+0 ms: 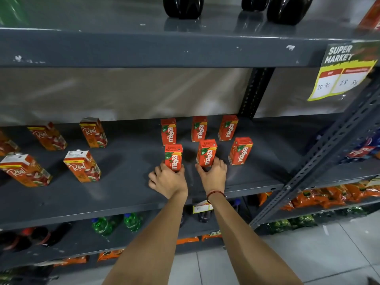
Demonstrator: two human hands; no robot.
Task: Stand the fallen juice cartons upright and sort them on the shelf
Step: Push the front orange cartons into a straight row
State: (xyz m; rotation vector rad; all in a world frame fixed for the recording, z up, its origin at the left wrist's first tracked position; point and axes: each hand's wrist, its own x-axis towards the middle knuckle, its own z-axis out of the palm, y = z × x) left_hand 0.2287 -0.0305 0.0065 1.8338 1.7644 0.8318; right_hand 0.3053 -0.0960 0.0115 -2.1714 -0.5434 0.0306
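While both bare arms reach in from below, the grey metal shelf point(127, 182) fills the view, its middle level carrying two groups of cartons, all of them upright. On the left side stand the bigger Real cartons point(83, 166), four in clear view in two loose rows with a fifth cut off at the frame's edge, well apart from one another. Over to the right, the small orange Maaza cartons point(227, 128) sit in two rows of three, the back row near the rear panel, the front row just ahead of it. Now the left hand point(167, 181) is wrapped around the base of the front-left Maaza carton point(173, 157), fingers curled on either side of it, and the right hand point(212, 173) is clasped around the bottom of the front-middle Maaza carton point(206, 153), thumb on its left, fingers on its right. Both held cartons rest on the shelf surface. A thin red thread point(214, 194) circles the right wrist. Up at the top right hangs a yellow price tag point(342, 79) reading "Super Market", fixed to the upper shelf edge.
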